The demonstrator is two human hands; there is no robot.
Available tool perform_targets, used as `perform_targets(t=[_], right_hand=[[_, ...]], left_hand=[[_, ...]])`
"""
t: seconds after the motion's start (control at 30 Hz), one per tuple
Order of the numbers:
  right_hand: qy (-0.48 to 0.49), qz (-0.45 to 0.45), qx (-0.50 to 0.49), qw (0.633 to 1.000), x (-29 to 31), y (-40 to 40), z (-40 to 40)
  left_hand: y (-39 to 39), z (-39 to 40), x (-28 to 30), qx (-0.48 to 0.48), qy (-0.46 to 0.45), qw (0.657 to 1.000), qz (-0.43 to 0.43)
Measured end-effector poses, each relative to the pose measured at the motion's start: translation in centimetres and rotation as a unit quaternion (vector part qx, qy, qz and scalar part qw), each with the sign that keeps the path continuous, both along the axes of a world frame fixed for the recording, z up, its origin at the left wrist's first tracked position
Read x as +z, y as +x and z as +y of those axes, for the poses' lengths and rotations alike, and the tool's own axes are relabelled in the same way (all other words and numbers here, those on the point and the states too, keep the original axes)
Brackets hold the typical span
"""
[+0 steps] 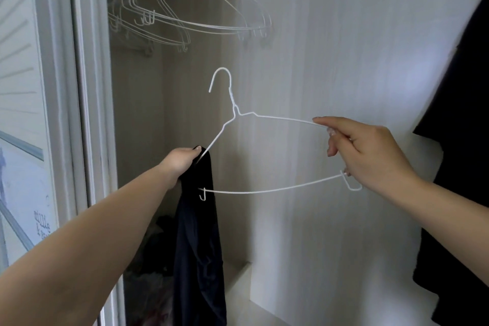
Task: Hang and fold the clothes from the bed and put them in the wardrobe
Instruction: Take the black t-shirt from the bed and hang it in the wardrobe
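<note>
We hold a white wire hanger (pixel 264 151) before the open wardrobe (pixel 330 61). Our left hand (pixel 182 164) grips its left shoulder and a dark garment (pixel 198 246); right hand (pixel 370 151) fingers (pixel 321 121) pinch its right end.

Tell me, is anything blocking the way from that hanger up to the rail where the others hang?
Nothing solid blocks it. The white hanger, held by the left hand and right hand, has open space above. The empty hangers crowd the rail's left stretch. The dark garment hangs below, clear of the path.
</note>
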State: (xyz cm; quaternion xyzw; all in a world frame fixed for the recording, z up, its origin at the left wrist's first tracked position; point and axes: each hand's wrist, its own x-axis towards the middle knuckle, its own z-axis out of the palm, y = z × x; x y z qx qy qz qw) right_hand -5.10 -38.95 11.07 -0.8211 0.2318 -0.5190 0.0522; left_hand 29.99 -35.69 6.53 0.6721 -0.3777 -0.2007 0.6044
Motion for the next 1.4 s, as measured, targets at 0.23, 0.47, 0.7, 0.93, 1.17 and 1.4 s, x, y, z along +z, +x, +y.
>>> perform_targets(t=[0.23, 0.47, 0.7, 0.93, 1.17, 1.4], right_hand=[[-0.001, 0.004, 0.009, 1.0, -2.0, 1.0, -0.5], [-0.027, 0.03, -0.023, 0.999, -2.5, 0.3, -1.2], [-0.377, 0.174, -0.084, 0.906, -1.4, 0.4, 0.2], [-0.09, 0.482, -0.01, 0.872, -7.6, 5.4, 1.0], [0.017, 0.559, 0.001, 0.829, -11.6, 7.2, -0.2], [0.012, 0.519, -0.027, 0.854, -9.0, 3.6, -2.6]], left_hand=[[-5.4, -0.8, 2.6, -0.11, -0.095, 0.987, 0.069], [-8.3, -0.9, 4.2, -0.146, -0.151, 0.974, 0.084], [-8.9, -1.1, 3.9, -0.095, -0.177, 0.978, 0.047], [-9.9, -1.6, 4.3, -0.092, -0.188, 0.978, -0.003], [-9.2, -0.2, 4.9, -0.085, -0.209, 0.974, -0.033], [-4.0, 1.1, 3.5, 0.011, -0.199, 0.976, -0.086]])
